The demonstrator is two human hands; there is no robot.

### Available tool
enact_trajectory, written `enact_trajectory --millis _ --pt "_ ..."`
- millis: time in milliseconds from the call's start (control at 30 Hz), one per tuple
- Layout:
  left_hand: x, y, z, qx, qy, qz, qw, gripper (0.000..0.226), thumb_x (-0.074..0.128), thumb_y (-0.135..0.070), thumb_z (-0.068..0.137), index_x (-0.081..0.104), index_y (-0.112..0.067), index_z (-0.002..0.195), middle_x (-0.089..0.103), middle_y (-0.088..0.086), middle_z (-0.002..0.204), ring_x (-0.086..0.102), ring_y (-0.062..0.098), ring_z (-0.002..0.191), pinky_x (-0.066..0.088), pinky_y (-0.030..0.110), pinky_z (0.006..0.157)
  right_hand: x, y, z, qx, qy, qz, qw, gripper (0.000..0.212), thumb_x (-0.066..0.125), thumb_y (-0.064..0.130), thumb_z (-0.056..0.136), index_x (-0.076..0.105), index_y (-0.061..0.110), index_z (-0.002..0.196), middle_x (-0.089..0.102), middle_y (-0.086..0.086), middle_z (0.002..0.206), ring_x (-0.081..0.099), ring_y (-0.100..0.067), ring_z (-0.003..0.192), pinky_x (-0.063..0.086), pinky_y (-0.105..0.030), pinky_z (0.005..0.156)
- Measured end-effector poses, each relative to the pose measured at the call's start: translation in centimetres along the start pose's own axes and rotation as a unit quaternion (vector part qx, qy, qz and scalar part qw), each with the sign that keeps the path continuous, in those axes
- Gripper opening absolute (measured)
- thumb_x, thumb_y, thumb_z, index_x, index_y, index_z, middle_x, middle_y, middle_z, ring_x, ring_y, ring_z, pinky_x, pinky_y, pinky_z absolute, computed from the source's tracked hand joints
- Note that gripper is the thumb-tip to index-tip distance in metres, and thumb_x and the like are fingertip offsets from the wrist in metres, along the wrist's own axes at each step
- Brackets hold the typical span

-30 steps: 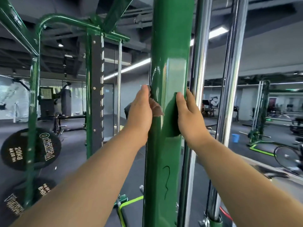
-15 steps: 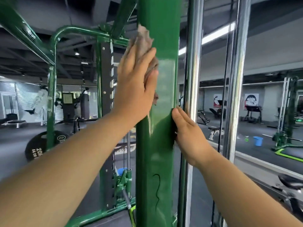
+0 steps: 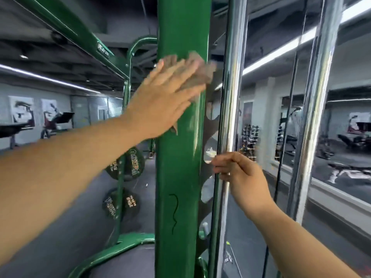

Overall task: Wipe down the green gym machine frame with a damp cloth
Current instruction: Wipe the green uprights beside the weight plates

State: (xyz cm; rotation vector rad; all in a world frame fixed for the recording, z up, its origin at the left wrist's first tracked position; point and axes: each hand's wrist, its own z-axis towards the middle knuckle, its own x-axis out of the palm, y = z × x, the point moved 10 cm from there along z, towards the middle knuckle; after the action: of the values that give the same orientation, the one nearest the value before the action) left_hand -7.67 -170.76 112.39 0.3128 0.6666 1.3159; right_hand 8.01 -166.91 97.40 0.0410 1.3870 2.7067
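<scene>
Gym floor (image 3: 80,237) is dark underfoot. We're right up against the green frame post (image 3: 176,177), which fills centre view top to bottom. Our left hand (image 3: 160,101) lies flat on its upper face, fingers straight and close together, pressing the cloth (image 3: 198,79) onto the paint; blur hides the fingertips. Cloth reads soft, limp and light: work it with palm pressure, not a pinch, or it'll bunch and skid on the glossy paint. Post is rigid steel, so we can lean on it. Our right hand (image 3: 241,177) curls its fingers round the chrome guide rod (image 3: 230,97) just beside the post, likely as a brace; chrome looks slick. Beyond: weight plates (image 3: 130,165) racked on the frame, posters (image 3: 22,111) on the far wall.
</scene>
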Motion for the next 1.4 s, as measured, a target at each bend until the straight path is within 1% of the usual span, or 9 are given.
enact_trajectory --millis 133,300,433,500,600,733,1000,1233,1400 --pt "-0.1 -2.0 -1.3 -0.032 -0.017 -0.016 0.999 0.043 0.043 -0.028 0.095 0.054 -0.021 0.136 0.052 0.012 0.142 0.04 0.034 0.136 0.008 0.053 0.119 -0.2 -1.9 -0.5 0.048 0.006 0.055 0.997 0.043 0.03 -0.008 0.099 0.069 0.01 0.092 0.073 -0.004 0.094 0.068 -0.015 0.087 0.05 -0.021 0.074" --pt "5.3 -11.8 -12.6 0.056 0.152 -0.045 0.986 0.067 0.059 -0.024 0.076 0.047 -0.031 0.141 0.033 -0.004 0.156 0.028 0.02 0.142 -0.001 0.045 0.122 -0.1 -4.1 -3.3 0.087 0.003 0.04 0.995 0.039 0.039 -0.006 0.097 0.071 0.016 0.092 0.075 0.001 0.093 0.07 -0.022 0.091 0.051 -0.024 0.076" --pt "1.8 -12.5 -13.3 -0.034 0.095 -0.187 0.977 0.079 0.079 0.001 0.062 0.052 -0.033 0.128 0.042 0.008 0.146 0.062 0.026 0.108 0.052 0.026 0.093 -0.5 -3.7 -5.4 0.09 0.012 0.022 0.996 0.04 0.046 -0.004 0.096 0.071 0.027 0.096 0.074 0.008 0.097 0.068 -0.025 0.1 0.051 -0.033 0.084" --pt "-1.7 -8.5 -11.9 -0.223 0.006 -0.318 0.921 0.062 0.076 -0.014 0.078 0.046 -0.047 0.121 0.057 -0.003 0.129 0.068 0.018 0.094 0.053 0.012 0.077 0.3 -2.4 -6.2 0.106 0.045 0.091 0.989 0.035 0.053 0.006 0.098 0.071 0.034 0.108 0.072 0.013 0.108 0.068 -0.015 0.104 0.055 -0.029 0.086" --pt "-1.6 -6.6 -10.8 -0.39 -0.002 -0.558 0.732 0.044 0.076 -0.04 0.073 0.049 -0.051 0.107 0.073 -0.009 0.101 0.071 0.01 0.094 0.06 0.035 0.081 3.5 0.8 -7.1 0.135 0.146 0.261 0.945 0.035 0.055 0.028 0.097 0.061 0.038 0.13 0.068 0.012 0.123 0.066 -0.012 0.112 0.054 -0.037 0.094" --pt "-1.8 -7.0 -9.0 -0.391 0.036 -0.578 0.716 0.026 0.06 -0.047 0.081 0.063 -0.028 0.098 0.074 -0.002 0.093 0.071 0.014 0.09 0.059 0.041 0.081 6.0 4.6 -6.7 0.087 0.168 0.353 0.916 0.041 0.057 0.015 0.092 0.059 0.015 0.133 0.068 -0.01 0.124 0.064 -0.025 0.118 0.051 -0.043 0.1" --pt "0.9 3.7 -12.2 -0.514 -0.065 -0.486 0.704 0.028 0.045 -0.041 0.101 0.049 -0.031 0.127 0.053 -0.018 0.104 0.051 -0.008 0.086 0.037 0.001 0.069 3.0 11.0 1.4 -0.129 -0.136 -0.086 0.979 0.038 0.055 0.012 0.099 0.061 0.03 0.131 0.067 0.013 0.118 0.063 -0.003 0.106 0.052 -0.029 0.098" --pt "9.2 -1.1 -13.7 -0.496 0.143 -0.604 0.607 0.064 0.019 -0.063 0.098 0.031 -0.03 0.152 0.032 -0.007 0.157 0.03 0.015 0.143 0.019 0.034 0.116 3.5 1.4 -2.8 -0.049 -0.205 -0.265 0.941 0.017 0.051 0.026 0.1 0.064 0.02 0.09 0.064 0.007 0.072 0.061 -0.017 0.065 0.048 -0.029 0.053" --pt "8.2 -1.8 -14.0 -0.515 0.032 -0.591 0.62 0.035 0.024 -0.052 0.101 0.05 -0.031 0.112 0.046 -0.019 0.085 0.044 0.011 0.082 0.031 0.024 0.063 3.7 -2.7 -6.1 0.111 -0.159 -0.216 0.957 0.026 0.045 0.023 0.103 0.065 0.018 0.087 0.067 0.001 0.067 0.06 -0.022 0.061 0.049 -0.028 0.054"
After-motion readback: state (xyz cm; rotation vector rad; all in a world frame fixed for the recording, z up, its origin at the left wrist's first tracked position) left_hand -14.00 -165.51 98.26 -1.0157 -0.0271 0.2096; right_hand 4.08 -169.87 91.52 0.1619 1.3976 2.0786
